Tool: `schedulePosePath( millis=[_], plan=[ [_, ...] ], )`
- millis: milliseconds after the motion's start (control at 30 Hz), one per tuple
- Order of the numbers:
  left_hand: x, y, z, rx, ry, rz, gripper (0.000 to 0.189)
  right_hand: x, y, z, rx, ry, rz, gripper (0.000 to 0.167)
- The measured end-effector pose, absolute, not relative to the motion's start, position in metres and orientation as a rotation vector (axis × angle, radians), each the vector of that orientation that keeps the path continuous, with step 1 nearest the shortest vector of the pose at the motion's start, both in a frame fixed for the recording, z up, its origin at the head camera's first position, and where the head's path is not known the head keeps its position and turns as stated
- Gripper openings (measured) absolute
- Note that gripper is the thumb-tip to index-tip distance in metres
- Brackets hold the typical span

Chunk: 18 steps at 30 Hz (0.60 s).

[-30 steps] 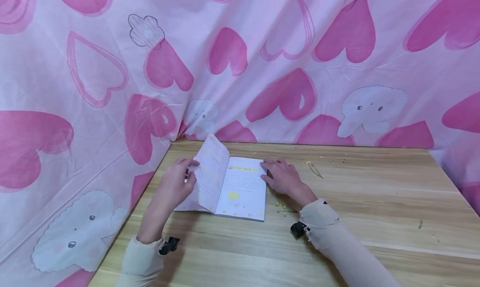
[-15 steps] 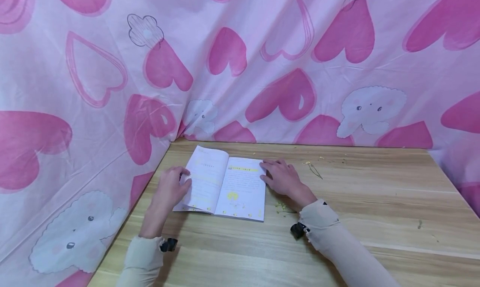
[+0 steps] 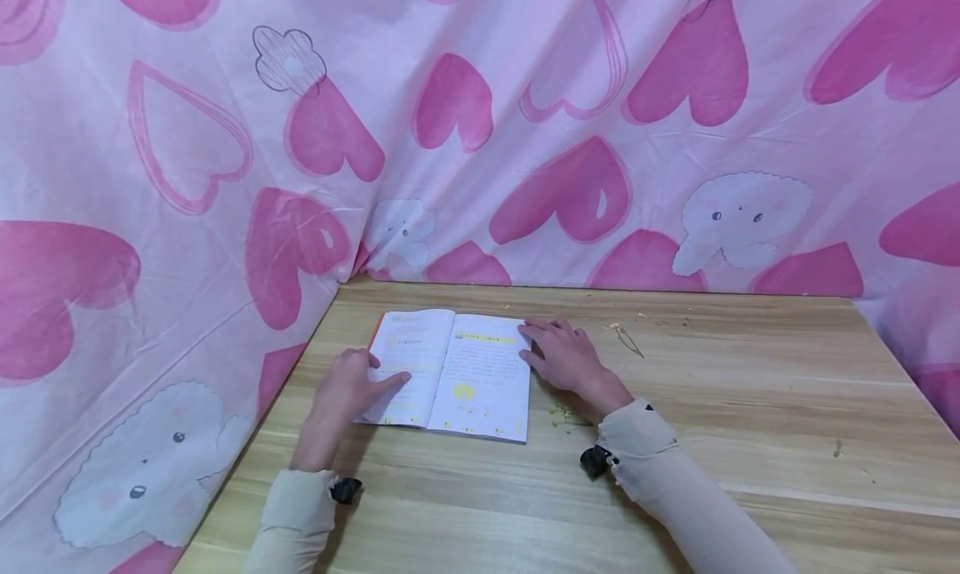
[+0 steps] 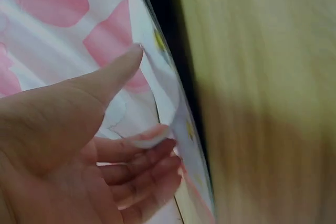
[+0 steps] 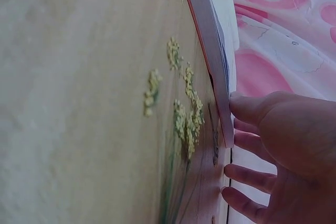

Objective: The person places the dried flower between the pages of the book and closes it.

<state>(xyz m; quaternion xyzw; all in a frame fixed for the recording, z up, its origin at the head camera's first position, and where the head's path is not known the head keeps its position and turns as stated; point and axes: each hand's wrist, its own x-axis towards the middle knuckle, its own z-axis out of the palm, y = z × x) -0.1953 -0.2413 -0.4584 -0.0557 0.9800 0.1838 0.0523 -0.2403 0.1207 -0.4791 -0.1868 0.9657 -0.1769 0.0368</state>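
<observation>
Press gently with the left hand, with wide-stretched thumb over the left page and bent fingers at the outer edge; steady the book, lying spread on the grained table, with the right hand, touching its right edge; cannot tell if pinching. Nearby, knobbly yellowish sprigs; farther off, creased heart-print cloth

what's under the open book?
The open book lies on the wooden table. The patch directly beneath is covered; anything there can't be seen.
</observation>
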Motion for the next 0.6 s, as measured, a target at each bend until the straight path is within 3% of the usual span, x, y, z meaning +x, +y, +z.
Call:
schedulePosePath(
  millis=[233, 333, 500, 600],
  plan=[
    [-0.197, -0.224, -0.454, -0.025, 3.018, 0.318, 0.074, -0.239, 0.12, -0.478, -0.573, 2.96, -0.531, 0.056],
    [-0.202, -0.216, -0.454, 0.234, 3.061, 0.358, 0.069, -0.239, 0.12, -0.479, -0.579, 2.962, -0.531, 0.056],
    [-0.216, -0.206, -0.454, 0.727, 2.963, 0.627, 0.082, -0.239, 0.12, -0.479, -0.581, 2.973, -0.532, 0.056],
    [-0.227, -0.201, -0.456, 0.823, 2.922, 0.686, 0.07, -0.239, 0.121, -0.48, -0.587, 2.978, -0.538, 0.057]
  ],
)
